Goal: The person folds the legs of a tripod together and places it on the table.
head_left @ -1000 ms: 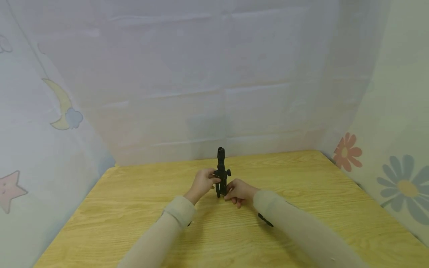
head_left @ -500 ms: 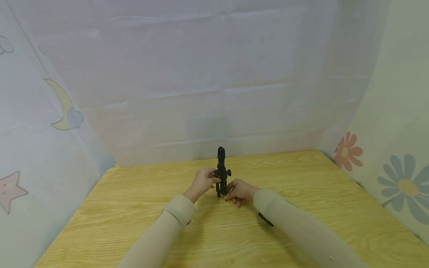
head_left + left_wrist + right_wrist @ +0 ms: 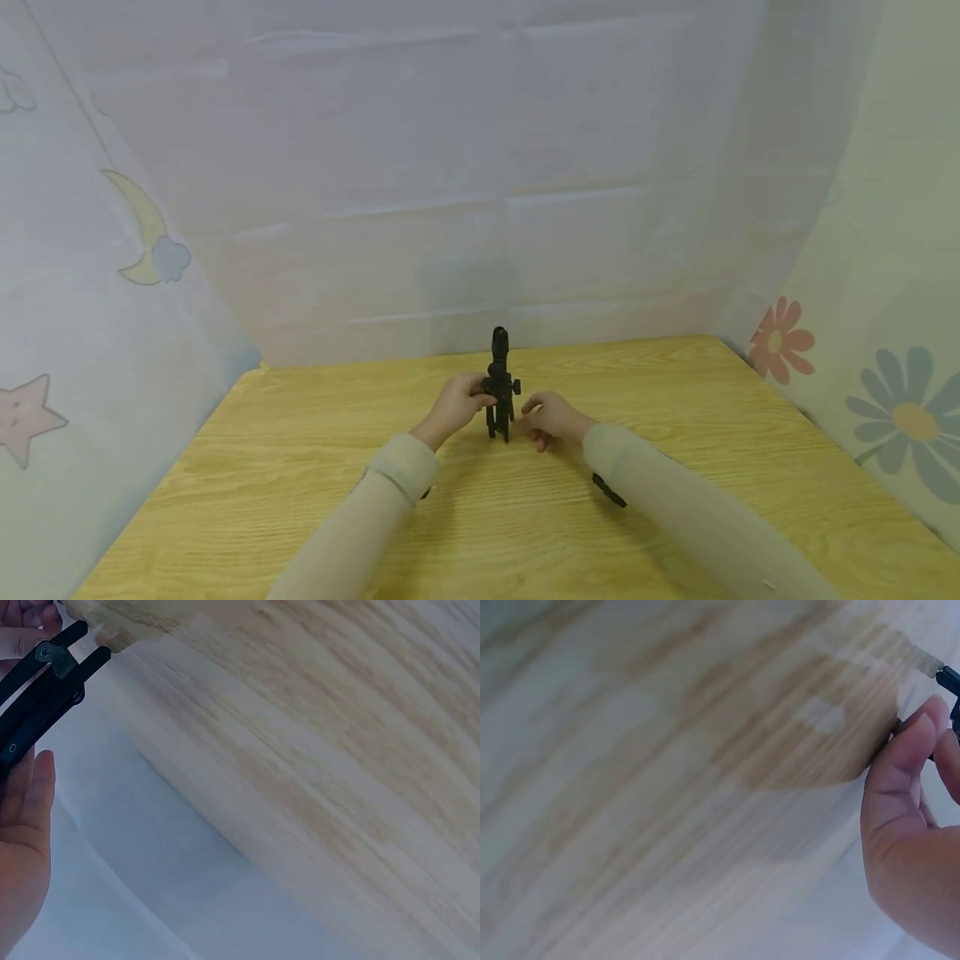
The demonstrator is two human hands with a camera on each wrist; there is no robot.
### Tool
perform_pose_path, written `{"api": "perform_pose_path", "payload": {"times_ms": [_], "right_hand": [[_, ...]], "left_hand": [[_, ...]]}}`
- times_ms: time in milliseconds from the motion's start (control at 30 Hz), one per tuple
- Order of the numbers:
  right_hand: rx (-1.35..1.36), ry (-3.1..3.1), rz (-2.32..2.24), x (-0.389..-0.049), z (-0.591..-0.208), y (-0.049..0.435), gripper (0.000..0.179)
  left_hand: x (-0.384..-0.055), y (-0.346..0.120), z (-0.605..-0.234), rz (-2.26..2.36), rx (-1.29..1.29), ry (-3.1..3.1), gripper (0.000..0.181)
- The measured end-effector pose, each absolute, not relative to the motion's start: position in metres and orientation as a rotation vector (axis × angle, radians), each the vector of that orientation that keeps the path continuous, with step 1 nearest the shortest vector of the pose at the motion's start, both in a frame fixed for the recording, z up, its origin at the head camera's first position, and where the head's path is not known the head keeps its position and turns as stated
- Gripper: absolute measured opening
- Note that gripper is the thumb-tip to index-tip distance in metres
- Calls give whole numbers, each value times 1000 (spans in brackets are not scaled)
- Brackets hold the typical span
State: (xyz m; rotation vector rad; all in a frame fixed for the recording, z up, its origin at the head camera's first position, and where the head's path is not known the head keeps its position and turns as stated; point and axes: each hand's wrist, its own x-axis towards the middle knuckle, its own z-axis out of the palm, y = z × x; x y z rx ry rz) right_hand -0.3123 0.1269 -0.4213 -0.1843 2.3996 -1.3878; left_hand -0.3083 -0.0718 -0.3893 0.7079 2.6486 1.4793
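Observation:
A small black tripod (image 3: 501,367) stands upright over the wooden table, its narrow legs close together and a knob (image 3: 516,387) sticking out on its right side. My left hand (image 3: 454,408) grips its middle from the left, thumb in front. In the left wrist view, two leg ends and a hinged bracket (image 3: 61,661) show beside my left fingers (image 3: 37,795). My right hand (image 3: 557,419) is beside the legs on the right, fingers loosely bent, fingertips close to them. In the right wrist view, part of the black tripod (image 3: 951,681) shows beyond my right fingers.
The wood-grain table (image 3: 300,475) runs back to a pale wall covering (image 3: 375,208). Side walls carry printed pictures, a moon and star at left and flowers at right. A dark strap piece (image 3: 608,490) hangs under my right sleeve.
My right hand has let go of the lower legs and drawn slightly right and back. The tripod has turned a little in my left hand, and its legs show more separately.

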Motion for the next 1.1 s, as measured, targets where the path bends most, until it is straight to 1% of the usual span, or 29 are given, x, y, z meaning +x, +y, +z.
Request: {"api": "perform_pose_path", "payload": {"times_ms": [67,133,267,367,633,800,933,1100], "right_hand": [[-186,2397,-1406,-313,-420,126,39],[-224,2390,-1411,-314,-420,125,41],[-292,2384,-1426,-316,-421,124,34],[-294,2402,-1427,-316,-423,124,30],[-317,2382,-1430,-316,-423,128,33],[-290,2361,-1429,-312,-418,132,32],[-283,2362,-1423,-309,-416,136,27],[-287,2374,-1419,-305,-416,139,19]], "left_hand": [[-308,-73,-388,1488,692,2626,23],[-307,-73,-387,1502,681,2607,26],[-303,-75,-386,1525,677,2601,31],[-300,-76,-386,1534,657,2626,32],[-291,-81,-385,1564,582,2665,37],[-285,-83,-384,1612,559,2677,36],[-283,-83,-383,1588,578,2672,33],[-280,-81,-382,1564,612,2664,35]]}}
